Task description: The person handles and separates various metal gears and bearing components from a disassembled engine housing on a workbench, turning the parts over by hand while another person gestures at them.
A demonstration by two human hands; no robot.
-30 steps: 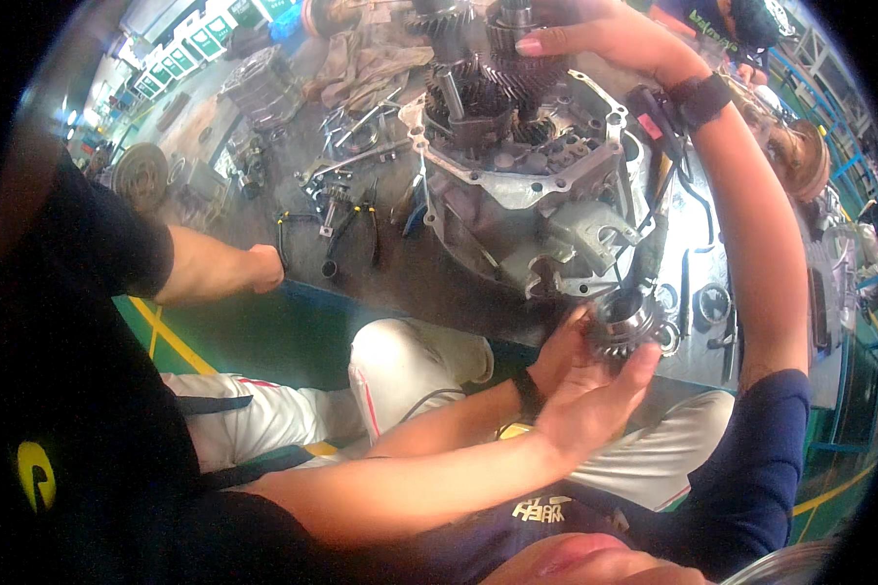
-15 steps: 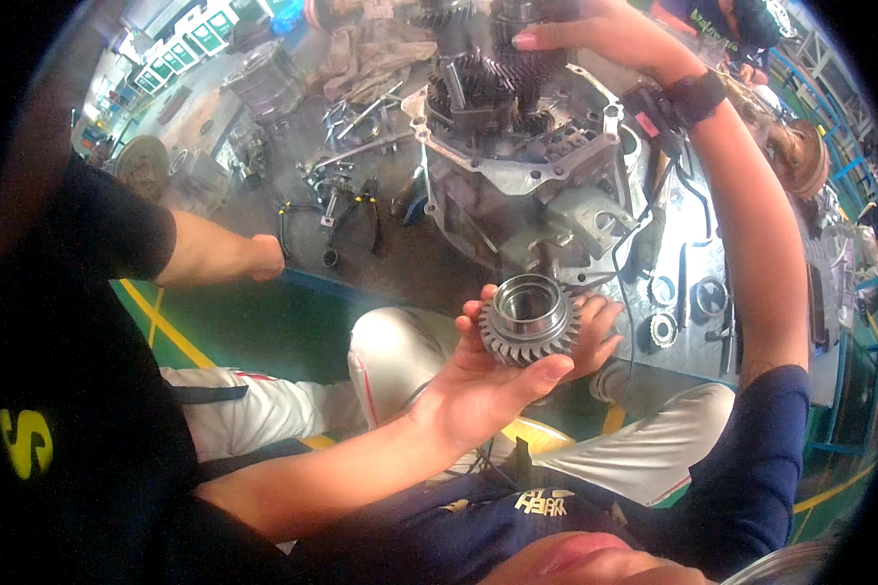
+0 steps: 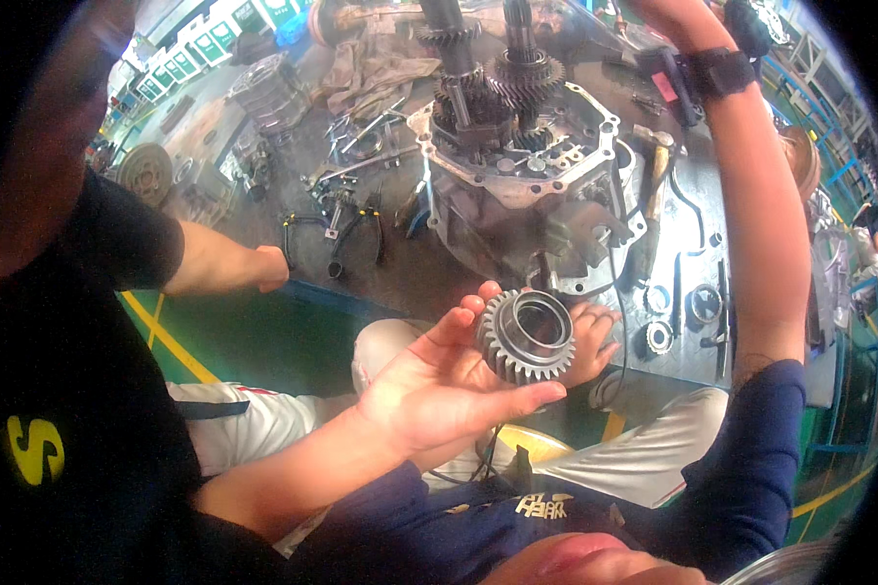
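My right hand [image 3: 669,14] reaches past the top edge, with its fingers out of sight; a black wristband is on that wrist. My left hand [image 3: 595,343] is low in the middle, partly hidden behind a steel helical gear [image 3: 529,336]. Its visible fingers are slightly apart, holding nothing that I can see. That gear rests in the upturned hand [image 3: 439,390] of a co-worker in black, whose arm crosses from the left. Beyond it stands an open gearbox housing [image 3: 517,229], with two upright gear shafts [image 3: 527,73] rising from it.
Left of the housing lie several pliers [image 3: 366,234] and loose metal parts. A cloth [image 3: 390,63] is behind them. On the right are a hammer [image 3: 657,180] and small metal rings [image 3: 659,337]. The co-worker's other hand [image 3: 268,268] is at the bench's left edge.
My right hand has left the gear shafts and moved up, mostly out of view. The co-worker has tilted the gear, so its bore faces more to the right.
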